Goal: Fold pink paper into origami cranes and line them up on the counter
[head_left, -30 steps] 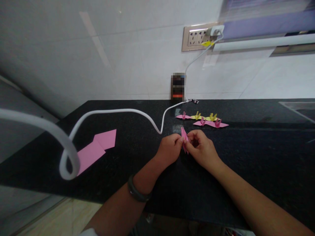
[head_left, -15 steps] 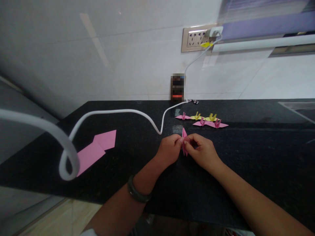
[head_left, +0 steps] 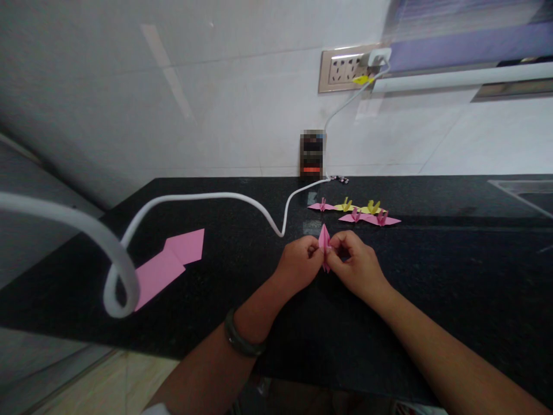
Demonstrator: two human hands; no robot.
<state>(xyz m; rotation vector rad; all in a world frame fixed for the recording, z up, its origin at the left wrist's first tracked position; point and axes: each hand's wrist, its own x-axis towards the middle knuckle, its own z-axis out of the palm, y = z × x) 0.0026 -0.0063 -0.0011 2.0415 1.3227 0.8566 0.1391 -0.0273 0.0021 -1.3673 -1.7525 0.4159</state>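
A narrow, pointed piece of folded pink paper (head_left: 324, 235) stands upright between my two hands, just above the dark counter. My left hand (head_left: 299, 259), on the arm with a dark bangle, pinches its left side between thumb and fingers. On the other side my right hand (head_left: 352, 256) grips it the same way, and the fingertips hide its middle. Behind my hands lie several folded paper cranes: pink ones (head_left: 382, 219) in front and yellow ones (head_left: 373, 207) among those at the back.
Two pink paper sheets (head_left: 159, 276) overlap on the counter (head_left: 233, 230) at left. A thick white cable (head_left: 224, 196) loops across the left side toward a phone-like device (head_left: 311, 154) against the wall. A socket panel (head_left: 341, 70) holds a plug. A sink edge (head_left: 518, 193) shows at right.
The folded pink paper now shows a wider face at its upper point, as my fingers have shifted slightly apart. My right hand has moved a touch to the right.
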